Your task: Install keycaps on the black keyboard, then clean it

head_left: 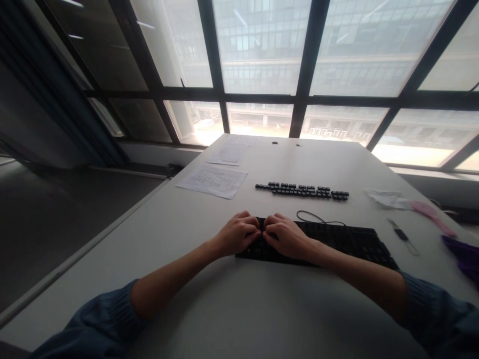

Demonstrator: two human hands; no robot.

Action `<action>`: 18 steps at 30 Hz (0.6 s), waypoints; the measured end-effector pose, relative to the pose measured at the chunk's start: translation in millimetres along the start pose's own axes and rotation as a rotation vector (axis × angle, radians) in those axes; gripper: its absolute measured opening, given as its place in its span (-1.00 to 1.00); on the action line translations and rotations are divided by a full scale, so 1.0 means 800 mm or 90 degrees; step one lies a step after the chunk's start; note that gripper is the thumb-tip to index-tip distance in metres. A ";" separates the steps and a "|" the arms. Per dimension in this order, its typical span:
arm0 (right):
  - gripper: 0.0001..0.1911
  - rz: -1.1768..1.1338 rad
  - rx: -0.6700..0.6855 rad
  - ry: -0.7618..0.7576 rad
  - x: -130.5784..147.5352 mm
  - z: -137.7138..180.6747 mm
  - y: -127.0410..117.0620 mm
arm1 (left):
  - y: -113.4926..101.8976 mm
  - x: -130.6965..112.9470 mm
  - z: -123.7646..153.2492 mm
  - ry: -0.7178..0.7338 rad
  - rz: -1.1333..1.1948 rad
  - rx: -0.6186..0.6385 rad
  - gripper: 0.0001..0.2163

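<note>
A black keyboard [348,242] lies on the white table [232,309] in front of me. My left hand [237,233] and my right hand [286,235] rest side by side on its left end, fingers curled and fingertips pinched together over the keys. What they pinch is too small to see. Farther back, several loose black keycaps [302,190] are laid out in two neat rows. A thin black cable [316,218] loops out from behind the keyboard.
Two printed sheets [213,180] lie at the back left. At the right are a white cloth [385,198], a pink item [432,213], a small tool [402,235] and something purple [464,254]. Large windows stand beyond the table's far edge.
</note>
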State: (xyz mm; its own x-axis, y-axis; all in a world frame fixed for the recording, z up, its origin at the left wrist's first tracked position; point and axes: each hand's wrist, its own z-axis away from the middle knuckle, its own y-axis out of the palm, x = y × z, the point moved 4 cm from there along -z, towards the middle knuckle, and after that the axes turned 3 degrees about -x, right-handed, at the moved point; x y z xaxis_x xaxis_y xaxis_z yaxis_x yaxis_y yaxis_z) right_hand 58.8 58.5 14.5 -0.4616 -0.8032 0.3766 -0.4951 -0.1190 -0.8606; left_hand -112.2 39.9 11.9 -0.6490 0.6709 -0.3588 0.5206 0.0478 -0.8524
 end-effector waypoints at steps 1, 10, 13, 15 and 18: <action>-0.80 -0.016 0.001 -0.004 -0.002 -0.001 -0.001 | -0.001 0.002 -0.002 -0.021 0.020 -0.008 -0.79; -0.83 0.108 -0.128 0.189 -0.128 -0.049 -0.036 | -0.006 0.070 -0.103 -0.094 -0.032 -0.144 -0.85; -0.80 0.221 -0.077 0.226 -0.165 -0.069 -0.033 | 0.013 0.098 -0.153 -0.113 -0.109 -0.102 -0.85; -0.80 0.251 -0.055 0.227 -0.177 -0.077 -0.028 | 0.026 0.111 -0.178 -0.124 -0.149 -0.065 -0.84; -0.82 0.256 -0.053 0.216 -0.184 -0.084 -0.020 | 0.042 0.120 -0.198 -0.122 -0.170 -0.031 -0.86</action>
State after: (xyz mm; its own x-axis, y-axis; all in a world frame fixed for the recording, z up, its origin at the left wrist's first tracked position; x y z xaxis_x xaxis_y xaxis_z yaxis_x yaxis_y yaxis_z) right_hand 85.4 217.6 -4.3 -0.8321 -0.5407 0.1234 -0.2798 0.2171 -0.9352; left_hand -69.3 223.3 8.9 -0.8563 0.4790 -0.1934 0.3406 0.2422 -0.9085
